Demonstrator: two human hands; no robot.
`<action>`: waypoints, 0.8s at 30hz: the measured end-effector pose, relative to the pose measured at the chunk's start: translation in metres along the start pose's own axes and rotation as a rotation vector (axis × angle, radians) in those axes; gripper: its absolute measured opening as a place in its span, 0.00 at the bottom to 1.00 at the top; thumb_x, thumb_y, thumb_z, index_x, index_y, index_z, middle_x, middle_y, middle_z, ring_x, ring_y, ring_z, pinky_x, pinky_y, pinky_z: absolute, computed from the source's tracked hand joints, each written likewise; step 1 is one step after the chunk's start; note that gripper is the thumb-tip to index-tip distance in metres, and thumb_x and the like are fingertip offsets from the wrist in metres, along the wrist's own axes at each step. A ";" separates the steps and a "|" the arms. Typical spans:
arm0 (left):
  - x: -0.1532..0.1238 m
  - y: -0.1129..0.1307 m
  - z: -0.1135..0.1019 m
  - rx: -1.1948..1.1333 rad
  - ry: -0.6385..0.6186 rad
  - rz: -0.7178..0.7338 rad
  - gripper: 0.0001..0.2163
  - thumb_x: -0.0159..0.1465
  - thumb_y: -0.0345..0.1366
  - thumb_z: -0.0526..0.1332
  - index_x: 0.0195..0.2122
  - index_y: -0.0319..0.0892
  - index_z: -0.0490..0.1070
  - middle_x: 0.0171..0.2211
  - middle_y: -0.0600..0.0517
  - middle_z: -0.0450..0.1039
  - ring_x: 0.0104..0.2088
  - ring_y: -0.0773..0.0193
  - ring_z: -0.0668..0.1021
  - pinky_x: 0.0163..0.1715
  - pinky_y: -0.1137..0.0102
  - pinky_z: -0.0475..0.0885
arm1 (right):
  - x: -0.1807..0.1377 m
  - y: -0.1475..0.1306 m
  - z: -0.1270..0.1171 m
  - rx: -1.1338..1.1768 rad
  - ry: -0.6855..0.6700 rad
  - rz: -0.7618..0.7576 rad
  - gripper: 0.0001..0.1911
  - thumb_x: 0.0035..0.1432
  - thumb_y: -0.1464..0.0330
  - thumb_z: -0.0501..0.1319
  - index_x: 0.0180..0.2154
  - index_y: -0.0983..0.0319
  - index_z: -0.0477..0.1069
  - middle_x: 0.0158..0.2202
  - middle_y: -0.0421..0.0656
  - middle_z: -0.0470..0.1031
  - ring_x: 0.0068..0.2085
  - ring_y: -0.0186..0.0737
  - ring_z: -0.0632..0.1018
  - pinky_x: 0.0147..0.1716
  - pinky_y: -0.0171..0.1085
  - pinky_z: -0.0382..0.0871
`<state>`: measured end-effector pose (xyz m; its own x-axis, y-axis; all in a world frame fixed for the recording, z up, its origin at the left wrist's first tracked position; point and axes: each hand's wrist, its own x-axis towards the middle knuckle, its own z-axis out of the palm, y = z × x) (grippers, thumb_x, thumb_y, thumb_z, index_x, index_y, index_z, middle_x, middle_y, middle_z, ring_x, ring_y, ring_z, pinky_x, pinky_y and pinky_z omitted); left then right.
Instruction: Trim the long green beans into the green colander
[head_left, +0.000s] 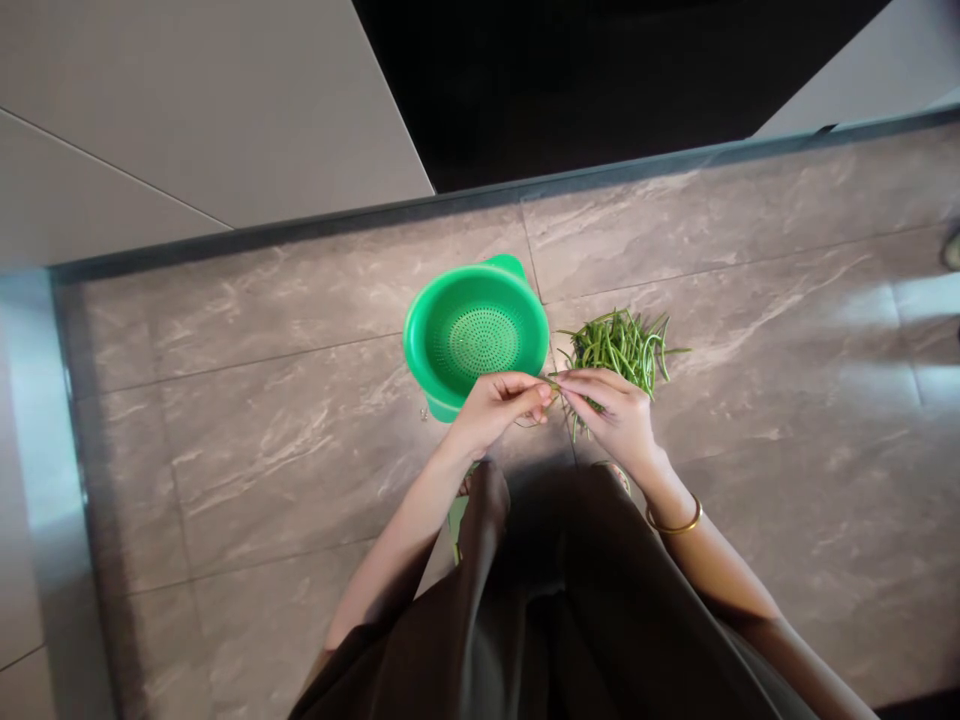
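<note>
Head view: a green bean is pinched between the fingertips of the left hand and right hand, its long axis apparently crosswise; beyond, the green colander is set nearer the left, the bean pile nearer the right.

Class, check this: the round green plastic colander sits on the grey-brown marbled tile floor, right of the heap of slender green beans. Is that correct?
The side is wrong: the head view shows the round green plastic colander on the grey-brown marbled tile floor, left of the heap of slender green beans.
</note>
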<state>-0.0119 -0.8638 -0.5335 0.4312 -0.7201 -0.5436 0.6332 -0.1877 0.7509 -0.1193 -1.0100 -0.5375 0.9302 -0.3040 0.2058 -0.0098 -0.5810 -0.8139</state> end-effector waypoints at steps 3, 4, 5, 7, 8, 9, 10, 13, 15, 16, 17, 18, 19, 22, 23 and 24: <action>0.000 0.000 -0.001 0.017 -0.002 -0.037 0.10 0.52 0.42 0.67 0.26 0.39 0.75 0.22 0.54 0.72 0.22 0.71 0.72 0.25 0.75 0.69 | -0.001 0.002 -0.001 -0.039 -0.050 -0.027 0.13 0.58 0.73 0.59 0.43 0.52 0.76 0.39 0.40 0.79 0.41 0.40 0.79 0.43 0.42 0.75; 0.000 0.000 -0.002 0.023 0.001 -0.043 0.10 0.51 0.42 0.67 0.26 0.39 0.75 0.21 0.54 0.72 0.22 0.71 0.72 0.25 0.75 0.69 | -0.002 0.002 -0.001 -0.056 -0.064 -0.033 0.13 0.58 0.72 0.59 0.43 0.52 0.76 0.39 0.41 0.79 0.41 0.40 0.79 0.43 0.42 0.75; 0.000 -0.001 -0.003 0.026 0.006 -0.048 0.10 0.51 0.41 0.67 0.26 0.39 0.75 0.21 0.54 0.72 0.22 0.71 0.72 0.25 0.75 0.69 | -0.002 0.003 -0.001 -0.074 -0.076 -0.038 0.13 0.58 0.72 0.59 0.43 0.52 0.76 0.39 0.41 0.79 0.40 0.40 0.79 0.42 0.42 0.75; 0.001 -0.002 -0.005 0.023 0.009 -0.066 0.10 0.51 0.41 0.67 0.26 0.39 0.75 0.21 0.53 0.73 0.22 0.71 0.73 0.25 0.75 0.69 | -0.003 0.004 -0.001 -0.104 -0.098 -0.047 0.13 0.58 0.72 0.58 0.42 0.53 0.76 0.39 0.42 0.79 0.40 0.40 0.79 0.42 0.43 0.75; 0.001 -0.003 -0.006 0.021 0.005 -0.074 0.09 0.51 0.40 0.67 0.27 0.39 0.75 0.21 0.54 0.73 0.23 0.71 0.73 0.25 0.75 0.69 | -0.003 0.004 -0.001 -0.111 -0.110 -0.052 0.13 0.59 0.72 0.58 0.42 0.53 0.76 0.39 0.42 0.79 0.40 0.40 0.79 0.42 0.43 0.75; 0.002 -0.004 -0.007 0.020 -0.005 -0.081 0.09 0.51 0.39 0.67 0.27 0.39 0.75 0.22 0.54 0.73 0.23 0.71 0.73 0.25 0.75 0.69 | -0.004 0.005 -0.001 -0.109 -0.122 -0.060 0.13 0.59 0.72 0.58 0.42 0.53 0.76 0.39 0.42 0.79 0.40 0.40 0.79 0.43 0.43 0.75; 0.002 -0.005 -0.008 0.019 -0.019 -0.087 0.08 0.51 0.39 0.67 0.27 0.39 0.75 0.22 0.54 0.73 0.23 0.71 0.73 0.26 0.75 0.69 | -0.003 0.005 -0.001 -0.097 -0.134 -0.070 0.13 0.59 0.73 0.58 0.42 0.54 0.76 0.40 0.42 0.79 0.41 0.40 0.79 0.43 0.43 0.74; 0.002 -0.006 -0.011 0.007 -0.057 -0.084 0.07 0.51 0.37 0.67 0.26 0.39 0.74 0.23 0.54 0.73 0.24 0.71 0.73 0.27 0.74 0.70 | -0.003 0.003 0.001 -0.036 -0.162 -0.077 0.13 0.58 0.73 0.59 0.42 0.54 0.75 0.40 0.41 0.79 0.41 0.40 0.79 0.43 0.42 0.74; 0.002 -0.006 -0.013 -0.008 -0.068 -0.071 0.06 0.51 0.37 0.66 0.26 0.39 0.74 0.24 0.54 0.73 0.24 0.71 0.73 0.28 0.74 0.71 | -0.002 0.001 0.002 0.017 -0.150 -0.035 0.11 0.58 0.72 0.59 0.40 0.53 0.76 0.39 0.41 0.79 0.41 0.39 0.79 0.43 0.42 0.74; 0.003 -0.006 -0.015 -0.013 -0.066 -0.062 0.06 0.51 0.36 0.66 0.26 0.39 0.74 0.25 0.54 0.73 0.24 0.71 0.73 0.28 0.74 0.71 | -0.001 0.000 0.004 0.046 -0.130 0.008 0.10 0.57 0.72 0.60 0.39 0.53 0.76 0.38 0.40 0.79 0.40 0.38 0.79 0.42 0.42 0.75; 0.003 -0.005 -0.016 -0.014 -0.058 -0.050 0.06 0.51 0.36 0.65 0.26 0.39 0.73 0.25 0.54 0.72 0.24 0.71 0.73 0.28 0.74 0.71 | -0.001 -0.001 0.005 0.084 -0.097 0.066 0.09 0.56 0.71 0.61 0.38 0.53 0.76 0.37 0.40 0.79 0.38 0.38 0.79 0.41 0.41 0.75; 0.003 -0.005 -0.018 -0.011 -0.044 -0.037 0.05 0.51 0.35 0.65 0.26 0.39 0.73 0.25 0.54 0.72 0.24 0.72 0.73 0.28 0.74 0.71 | -0.001 -0.001 0.005 0.135 -0.052 0.136 0.07 0.55 0.70 0.62 0.36 0.54 0.76 0.35 0.40 0.79 0.37 0.37 0.79 0.40 0.40 0.75; 0.003 -0.004 -0.021 -0.006 -0.025 -0.023 0.05 0.51 0.35 0.65 0.26 0.39 0.73 0.25 0.54 0.72 0.24 0.72 0.73 0.28 0.74 0.70 | 0.000 0.000 0.006 0.200 0.002 0.215 0.05 0.54 0.69 0.64 0.35 0.55 0.76 0.34 0.40 0.79 0.36 0.37 0.79 0.39 0.39 0.75; 0.002 0.000 -0.029 0.003 0.064 0.011 0.05 0.51 0.36 0.65 0.25 0.39 0.73 0.24 0.54 0.72 0.24 0.71 0.73 0.28 0.74 0.70 | 0.002 0.008 0.005 0.462 0.196 0.428 0.06 0.51 0.66 0.66 0.34 0.58 0.74 0.33 0.40 0.79 0.31 0.35 0.79 0.35 0.37 0.76; 0.001 0.001 -0.032 -0.006 0.103 0.024 0.06 0.51 0.36 0.65 0.25 0.39 0.73 0.24 0.54 0.73 0.24 0.71 0.73 0.28 0.73 0.70 | 0.003 0.012 0.004 0.551 0.255 0.473 0.06 0.51 0.66 0.66 0.34 0.58 0.74 0.32 0.39 0.79 0.30 0.34 0.79 0.33 0.36 0.77; 0.000 0.003 -0.036 -0.021 0.145 0.040 0.06 0.51 0.37 0.66 0.25 0.40 0.73 0.24 0.54 0.73 0.24 0.71 0.74 0.28 0.73 0.71 | 0.005 0.017 0.002 0.625 0.300 0.507 0.06 0.51 0.65 0.66 0.33 0.57 0.73 0.32 0.38 0.79 0.29 0.32 0.78 0.33 0.35 0.76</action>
<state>0.0127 -0.8407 -0.5450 0.5439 -0.6227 -0.5625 0.6261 -0.1452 0.7661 -0.1146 -1.0197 -0.5509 0.7308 -0.6525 -0.2006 -0.1125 0.1748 -0.9782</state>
